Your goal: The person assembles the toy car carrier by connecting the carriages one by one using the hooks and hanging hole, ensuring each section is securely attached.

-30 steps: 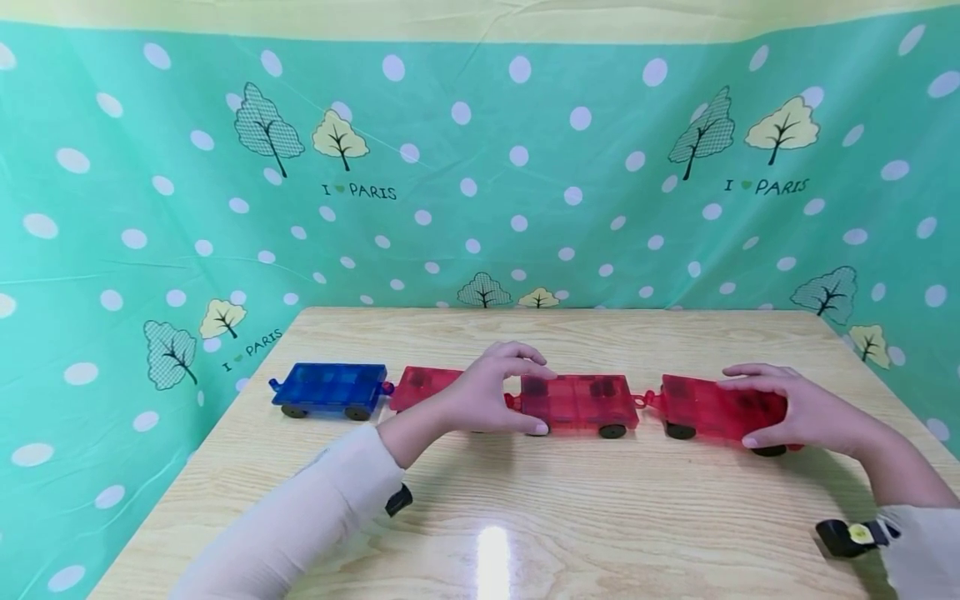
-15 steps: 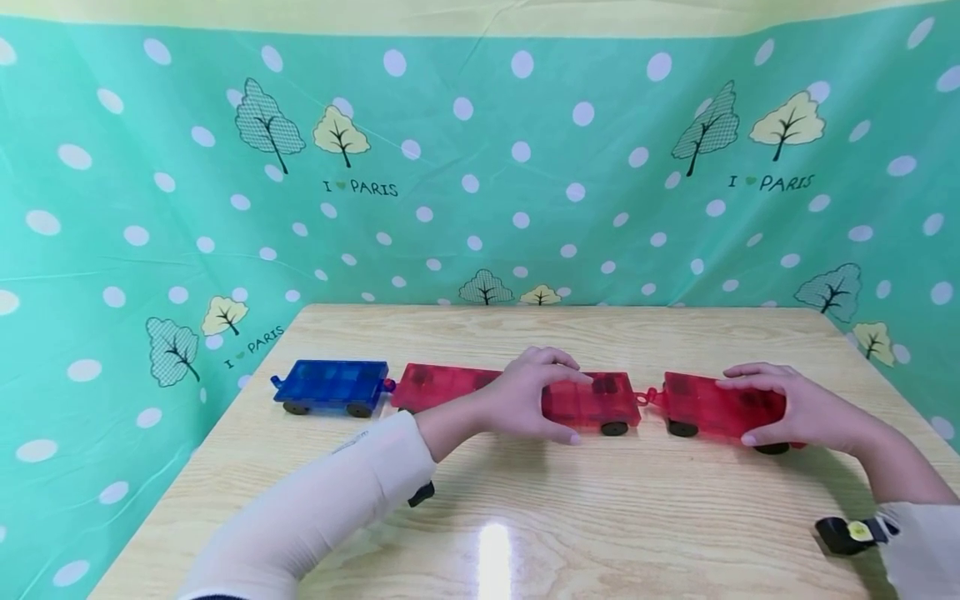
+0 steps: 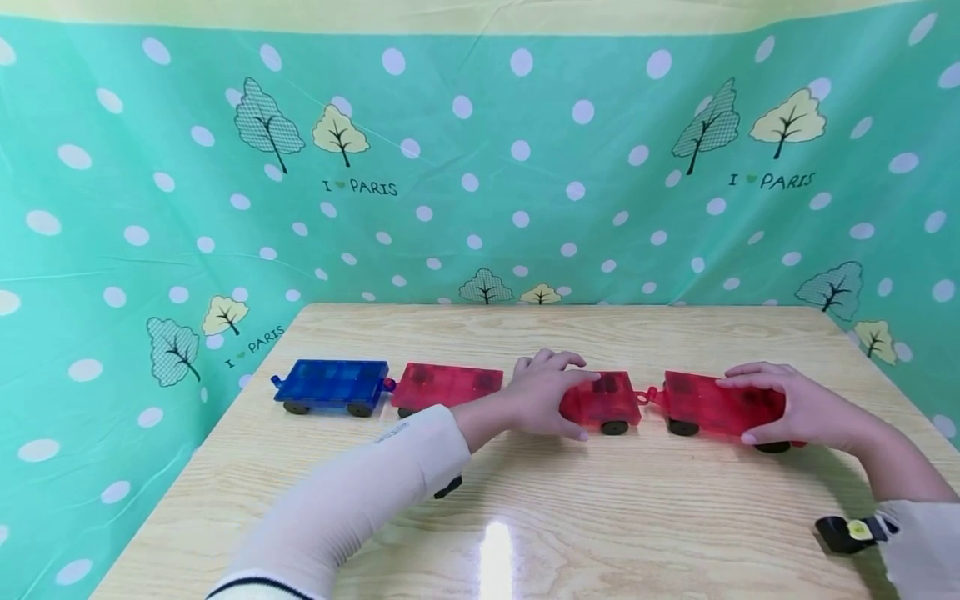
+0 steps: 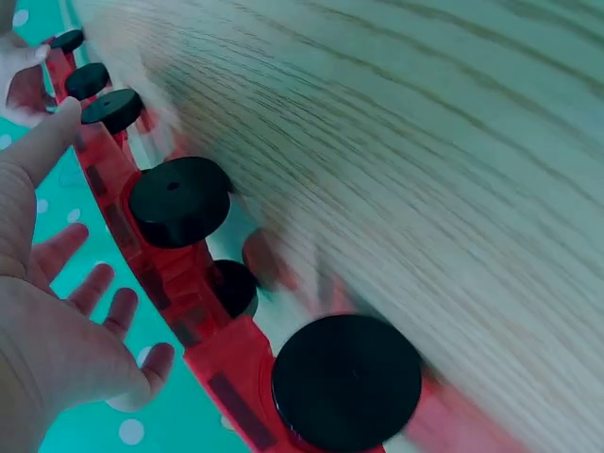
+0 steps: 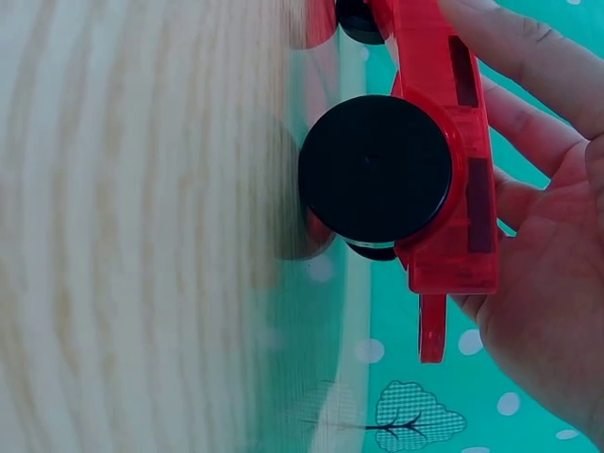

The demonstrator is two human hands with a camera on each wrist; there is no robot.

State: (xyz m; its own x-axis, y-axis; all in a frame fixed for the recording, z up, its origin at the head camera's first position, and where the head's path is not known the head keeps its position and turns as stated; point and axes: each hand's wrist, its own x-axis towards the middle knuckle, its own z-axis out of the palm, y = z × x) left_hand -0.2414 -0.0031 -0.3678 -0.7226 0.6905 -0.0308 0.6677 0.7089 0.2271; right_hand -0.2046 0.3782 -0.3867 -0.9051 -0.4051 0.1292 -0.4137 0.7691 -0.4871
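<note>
Red see-through toy train cars with black wheels stand in a row on the table. My left hand [image 3: 542,398] arches over the middle red car [image 3: 617,402], covering its left part; its thumb is at the front side and its fingers are spread, as the left wrist view also shows. At the row's right end, my right hand [image 3: 813,410] holds the right red car [image 3: 701,406], thumb in front and fingers behind. These two cars meet at a ring-and-hook coupling [image 3: 649,397]. Left of them come another red car [image 3: 448,383] and a blue car [image 3: 336,385].
The wooden table [image 3: 637,517] reaches back to a green dotted cloth [image 3: 517,183]. A black wrist camera [image 3: 843,535] sits below the right hand, another [image 3: 448,487] under the left sleeve. A hook sticks out from the blue car's left end.
My left hand has moved right, from the gap between two red cars to over the middle red car, uncovering the car on its left. The cars and right hand stay nearly still.
</note>
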